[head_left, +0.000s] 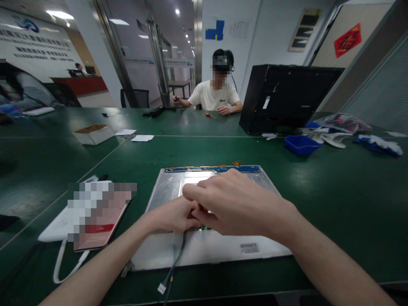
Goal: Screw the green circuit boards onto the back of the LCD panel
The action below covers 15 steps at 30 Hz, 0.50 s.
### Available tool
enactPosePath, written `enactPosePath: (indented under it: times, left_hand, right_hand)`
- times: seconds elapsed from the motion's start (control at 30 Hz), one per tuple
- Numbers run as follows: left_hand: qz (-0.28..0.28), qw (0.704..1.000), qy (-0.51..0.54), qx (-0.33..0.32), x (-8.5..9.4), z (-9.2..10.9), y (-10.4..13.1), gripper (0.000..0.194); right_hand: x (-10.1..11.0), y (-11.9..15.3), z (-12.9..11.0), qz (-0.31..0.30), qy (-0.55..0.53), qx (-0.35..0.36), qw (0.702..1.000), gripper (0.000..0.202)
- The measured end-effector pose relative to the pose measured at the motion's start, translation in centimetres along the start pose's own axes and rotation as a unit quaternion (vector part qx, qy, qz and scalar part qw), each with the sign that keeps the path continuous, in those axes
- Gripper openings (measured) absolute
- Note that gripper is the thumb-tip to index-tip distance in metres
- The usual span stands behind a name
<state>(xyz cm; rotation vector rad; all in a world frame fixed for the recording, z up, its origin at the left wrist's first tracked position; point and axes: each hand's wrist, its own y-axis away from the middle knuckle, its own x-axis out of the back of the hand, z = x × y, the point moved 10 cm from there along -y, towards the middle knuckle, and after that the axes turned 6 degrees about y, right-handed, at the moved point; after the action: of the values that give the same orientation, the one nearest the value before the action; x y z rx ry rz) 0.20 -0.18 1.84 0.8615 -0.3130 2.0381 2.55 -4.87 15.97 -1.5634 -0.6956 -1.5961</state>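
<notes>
A flat display panel [219, 251] with a silver metal back lies on the table in front of me. A blue circuit strip [185, 169] runs along its far edge. My right hand [229, 204] is closed over the panel's middle, around a red-and-black screwdriver handle [201, 207] that is mostly hidden. Beneath and to the left, my left hand [178, 214] rests on the panel with curled fingers; what they pinch, if anything, is hidden. A bit of green circuit board [205, 228] shows under the hands. A dark cable [178, 255] with a white plug [161, 288] hangs over the near edge.
Left of the panel lie a pink-screened phone [102, 233] and a white device [54, 225] with a white cord. Beyond are a small box [94, 135], a blue tray [302, 145] and a large black monitor [287, 100]. A co-worker [216, 95] sits across the green table.
</notes>
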Motion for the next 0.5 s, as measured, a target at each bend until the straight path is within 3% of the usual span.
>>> enactPosePath:
  times: [0.17,0.37,0.5]
  left_hand:
    - [0.015,0.999,-0.013,0.035,0.4,-0.3,0.3,0.014]
    - [-0.019,1.0,-0.011,0.017,-0.3,-0.7,0.0,0.01]
    - [0.002,1.0,-0.02,0.018,-0.2,-1.1,0.0,0.011]
  right_hand:
    - [0.3,0.3,-0.9,-0.01,-0.042,0.034,0.998,0.022]
    - [0.0,0.0,0.1,-0.006,-0.012,-0.001,1.0,0.012]
    - [0.1,0.1,-0.2,-0.003,-0.015,0.013,1.0,0.012]
